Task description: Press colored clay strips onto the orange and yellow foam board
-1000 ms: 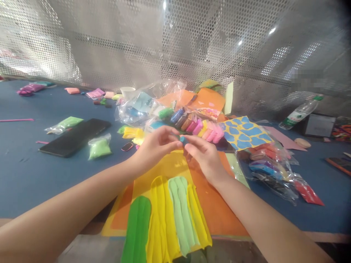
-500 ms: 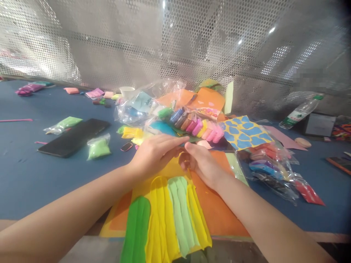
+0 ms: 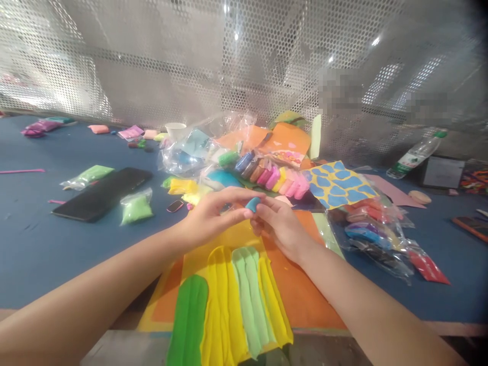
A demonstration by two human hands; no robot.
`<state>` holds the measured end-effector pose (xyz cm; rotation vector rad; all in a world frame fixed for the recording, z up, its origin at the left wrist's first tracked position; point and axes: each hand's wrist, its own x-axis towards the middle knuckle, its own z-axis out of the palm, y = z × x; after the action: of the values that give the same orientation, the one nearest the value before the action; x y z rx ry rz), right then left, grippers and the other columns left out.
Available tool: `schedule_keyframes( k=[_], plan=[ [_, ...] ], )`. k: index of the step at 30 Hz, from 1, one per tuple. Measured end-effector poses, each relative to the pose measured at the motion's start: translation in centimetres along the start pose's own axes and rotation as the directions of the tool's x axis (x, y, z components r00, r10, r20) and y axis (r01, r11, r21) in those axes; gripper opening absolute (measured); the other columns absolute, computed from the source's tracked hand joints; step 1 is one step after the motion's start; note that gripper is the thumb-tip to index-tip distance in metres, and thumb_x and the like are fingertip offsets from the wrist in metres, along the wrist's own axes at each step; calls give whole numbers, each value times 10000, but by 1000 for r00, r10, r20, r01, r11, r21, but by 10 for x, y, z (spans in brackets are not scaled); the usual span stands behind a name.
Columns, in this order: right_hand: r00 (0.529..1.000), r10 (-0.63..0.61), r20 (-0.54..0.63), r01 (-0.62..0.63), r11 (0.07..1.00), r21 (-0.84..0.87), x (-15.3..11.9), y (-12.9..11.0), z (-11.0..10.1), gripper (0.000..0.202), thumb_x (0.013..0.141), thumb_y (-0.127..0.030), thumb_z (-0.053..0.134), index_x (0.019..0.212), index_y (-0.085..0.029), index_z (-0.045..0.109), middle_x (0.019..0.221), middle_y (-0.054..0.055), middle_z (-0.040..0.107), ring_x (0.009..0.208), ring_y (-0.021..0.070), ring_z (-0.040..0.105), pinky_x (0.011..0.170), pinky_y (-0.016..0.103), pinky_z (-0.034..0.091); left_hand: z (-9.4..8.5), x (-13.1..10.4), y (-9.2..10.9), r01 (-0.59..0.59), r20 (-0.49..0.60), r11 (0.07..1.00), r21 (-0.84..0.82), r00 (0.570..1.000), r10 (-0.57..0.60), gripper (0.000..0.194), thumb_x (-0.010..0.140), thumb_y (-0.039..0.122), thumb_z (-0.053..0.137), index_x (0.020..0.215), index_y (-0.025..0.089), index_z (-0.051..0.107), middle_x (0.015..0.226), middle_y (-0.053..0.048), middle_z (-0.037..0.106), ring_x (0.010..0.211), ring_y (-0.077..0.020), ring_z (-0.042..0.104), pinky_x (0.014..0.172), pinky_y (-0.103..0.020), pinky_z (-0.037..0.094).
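A small lump of blue clay [image 3: 252,204] is pinched between the fingers of both hands, above the middle of the work. My left hand [image 3: 215,213] grips it from the left with thumb and fingers. From the right, my right hand [image 3: 280,221] holds it with the fingers curled. Below the hands lie ridged clay strips in dark green [image 3: 189,315], yellow [image 3: 223,305] and pale green [image 3: 251,297], their near ends reaching past the table edge. They rest on a yellow sheet [image 3: 224,236] beside an orange sheet [image 3: 297,284].
Behind the hands lies a row of colourful clay pieces [image 3: 272,175] with plastic bags [image 3: 190,145]. To the left are a black phone [image 3: 104,193] and a bag of green clay [image 3: 136,207]. On the right are a blue-patterned yellow sheet [image 3: 339,185], bagged clay [image 3: 373,234] and a bottle [image 3: 417,155].
Half a second ago my left palm and fingers lay flatter over the right hand, with the blue lump hardly visible. Now the fingers have parted and the lump shows between the fingertips.
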<state>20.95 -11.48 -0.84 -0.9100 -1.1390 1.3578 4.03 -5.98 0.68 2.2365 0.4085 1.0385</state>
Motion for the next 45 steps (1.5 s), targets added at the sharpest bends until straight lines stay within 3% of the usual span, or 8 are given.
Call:
schedule_keyframes(
  k=[5,12,17,23,29,32,40,45],
  plan=[
    [1000,14,2,-14,1000,-4,1,0,1,357,787,-500,650,660,-168,620,585,-26,529,469,79,475,475,232,358,1,0,-2,-91,-126,948,306,983,135,207,837,250,637,1023,165,664,950,-65,723,858,-161,660,749,-283,548],
    [998,7,-55,-16,987,-163,-1,-3,4,250,788,-422,670,741,-177,647,490,-79,342,453,62,308,446,225,216,3,-2,-8,-141,-101,792,594,964,247,153,852,283,630,940,161,658,905,-63,726,846,-188,656,729,-328,534],
    [997,62,-52,-64,997,-42,-3,-1,4,411,791,-448,660,556,-180,456,521,-79,302,430,47,263,436,232,205,3,-2,-10,-233,-37,804,547,953,301,318,868,345,614,1133,172,641,932,-76,725,867,-170,669,763,-299,549],
    [991,130,-27,-130,991,-13,-2,0,2,419,739,-506,702,598,-175,488,539,-82,312,436,41,247,436,228,171,3,-3,-12,-257,-67,761,595,928,366,239,873,308,608,1061,181,684,950,-84,723,882,-173,673,769,-300,559],
    [980,200,6,-200,980,22,0,0,-2,393,769,-464,688,597,-171,492,512,-84,348,417,36,276,434,217,207,11,-5,-13,-151,-18,824,546,981,192,260,910,304,541,1073,156,681,957,-97,727,893,-195,672,751,-320,568],
    [966,247,74,-253,964,81,0,-3,-3,358,779,-467,672,651,-174,512,510,-91,373,399,33,279,427,206,238,11,-6,-11,-133,-43,840,526,982,183,245,916,282,526,1042,155,694,947,-101,728,906,-208,672,760,-338,566],
    [944,169,285,-237,945,224,-6,-6,-1,240,790,-417,680,739,-204,583,434,-113,356,384,59,283,447,212,315,10,-3,-1,-110,-51,916,386,989,141,290,944,287,474,1183,248,635,1428,-78,488,1319,-248,434,1085,-483,377],
    [962,160,223,-211,951,228,-5,-1,1,327,702,-470,758,695,-199,576,380,-134,279,378,50,207,442,212,267,5,-3,3,-287,81,911,297,958,275,365,921,274,509,1281,248,564,1335,-76,582,1298,-241,461,1088,-469,386]
  ],
)
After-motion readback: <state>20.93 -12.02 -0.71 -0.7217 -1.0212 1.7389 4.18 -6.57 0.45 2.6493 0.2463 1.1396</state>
